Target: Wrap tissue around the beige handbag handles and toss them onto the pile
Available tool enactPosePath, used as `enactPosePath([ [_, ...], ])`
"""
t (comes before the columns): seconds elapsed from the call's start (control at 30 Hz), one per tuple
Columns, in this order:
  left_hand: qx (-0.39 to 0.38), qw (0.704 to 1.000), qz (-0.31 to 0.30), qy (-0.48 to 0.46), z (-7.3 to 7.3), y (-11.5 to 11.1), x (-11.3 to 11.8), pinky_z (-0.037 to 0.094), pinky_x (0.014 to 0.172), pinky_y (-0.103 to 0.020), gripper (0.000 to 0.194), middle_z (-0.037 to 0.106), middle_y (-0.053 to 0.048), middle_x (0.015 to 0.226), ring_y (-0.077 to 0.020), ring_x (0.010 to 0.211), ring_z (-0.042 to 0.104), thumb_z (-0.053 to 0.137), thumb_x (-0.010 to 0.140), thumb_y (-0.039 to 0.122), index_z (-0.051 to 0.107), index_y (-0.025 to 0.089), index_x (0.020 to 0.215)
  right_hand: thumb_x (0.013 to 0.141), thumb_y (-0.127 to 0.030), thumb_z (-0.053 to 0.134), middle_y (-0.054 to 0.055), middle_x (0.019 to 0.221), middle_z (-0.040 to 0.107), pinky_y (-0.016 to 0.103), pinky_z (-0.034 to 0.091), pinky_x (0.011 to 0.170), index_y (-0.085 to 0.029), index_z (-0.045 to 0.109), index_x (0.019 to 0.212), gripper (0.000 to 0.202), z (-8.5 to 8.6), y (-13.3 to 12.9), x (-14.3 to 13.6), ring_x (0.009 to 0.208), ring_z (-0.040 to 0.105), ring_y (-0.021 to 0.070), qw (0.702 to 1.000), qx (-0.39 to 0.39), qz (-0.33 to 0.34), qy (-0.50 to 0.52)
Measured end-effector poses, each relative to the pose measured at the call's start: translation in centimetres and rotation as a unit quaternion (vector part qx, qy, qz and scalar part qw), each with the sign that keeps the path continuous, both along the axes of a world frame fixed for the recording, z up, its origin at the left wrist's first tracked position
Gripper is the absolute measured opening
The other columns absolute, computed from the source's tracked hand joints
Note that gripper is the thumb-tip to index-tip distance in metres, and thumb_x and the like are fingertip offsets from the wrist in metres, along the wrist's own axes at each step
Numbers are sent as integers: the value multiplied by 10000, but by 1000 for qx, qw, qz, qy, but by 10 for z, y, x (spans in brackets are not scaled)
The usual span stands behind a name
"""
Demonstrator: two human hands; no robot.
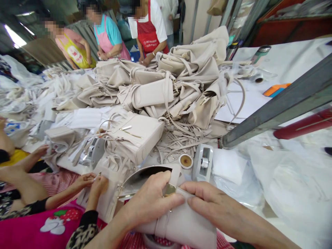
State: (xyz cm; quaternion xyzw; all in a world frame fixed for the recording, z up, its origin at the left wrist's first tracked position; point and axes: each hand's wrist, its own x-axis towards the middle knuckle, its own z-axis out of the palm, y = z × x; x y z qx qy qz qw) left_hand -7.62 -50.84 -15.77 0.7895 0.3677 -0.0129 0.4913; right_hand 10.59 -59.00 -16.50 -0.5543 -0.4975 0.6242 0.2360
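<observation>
Smooth matt leather-look bag (192, 218)

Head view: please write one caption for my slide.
Left hand and right hand hold a beige bag near a heap of similar bags.

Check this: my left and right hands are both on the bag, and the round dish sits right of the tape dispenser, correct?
Not quite: the head view shows the dish left of the tape dispenser. The left hand and right hand are on the bag.
</observation>
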Motion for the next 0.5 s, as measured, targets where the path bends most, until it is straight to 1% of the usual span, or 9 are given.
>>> enactPosePath([
  [0.07, 0, 1000, -9, 5, -4, 1, -3, 394, 737, -273, 105, 610, 5, 867, -170, 806, 526, 545, 886, 275, 573, 179, 853, 861, -206, 445, 21, 913, 695, 289, 466, 769, -215, 692, 900, 250, -3, -1, -2, 862, 616, 191, 1000, -14, -10, 21],
  [0.17, -9, 1000, -14, -2, -11, 3, -5, 399, 730, -268, 195, 605, 5, 848, -163, 789, 523, 469, 940, 302, 559, 178, 819, 834, -200, 459, 11, 882, 678, 256, 451, 686, -211, 702, 905, 253, -9, 0, -3, 794, 596, 170, 998, -30, -21, 50],
  [0.23, -14, 1000, 2, -15, -15, 4, -4, 401, 702, -267, 275, 603, 6, 808, -157, 748, 522, 423, 970, 326, 554, 181, 777, 827, -208, 476, 6, 851, 659, 240, 431, 644, -203, 700, 895, 234, -12, 0, -2, 756, 574, 157, 997, -40, -25, 69],
  [0.3, 6, 998, 55, -31, -14, 5, -4, 412, 705, -277, 354, 606, -2, 772, -162, 734, 536, 372, 996, 351, 564, 184, 751, 828, -231, 504, 0, 818, 639, 225, 406, 612, -195, 699, 898, 210, -15, 1, 0, 724, 547, 143, 993, -58, -38, 99],
  [0.37, 53, 985, 147, -70, -7, 6, -8, 439, 794, -293, 373, 655, -29, 854, -184, 835, 587, 334, 1011, 359, 616, 183, 841, 822, -276, 545, -5, 789, 625, 218, 386, 591, -189, 702, 933, 211, -16, 2, 4, 683, 518, 129, 983, -88, -70, 146],
  [0.43, 118, 957, 240, -115, 5, 9, -17, 432, 919, -305, 352, 688, -51, 1025, -201, 1006, 604, 330, 1015, 354, 641, 191, 1006, 808, -338, 596, -7, 766, 625, 215, 371, 574, -179, 706, 987, 264, -16, 4, 11, 638, 496, 116, 967, -115, -116, 197],
  [0.5, 188, 924, 307, -128, 18, 12, -31, 420, 975, -309, 322, 685, -51, 1108, -209, 1086, 595, 361, 1008, 355, 635, 205, 1082, 793, -390, 644, -1, 762, 644, 215, 370, 566, -173, 707, 1034, 330, -16, 7, 22, 613, 500, 111, 952, -126, -147, 235],
])
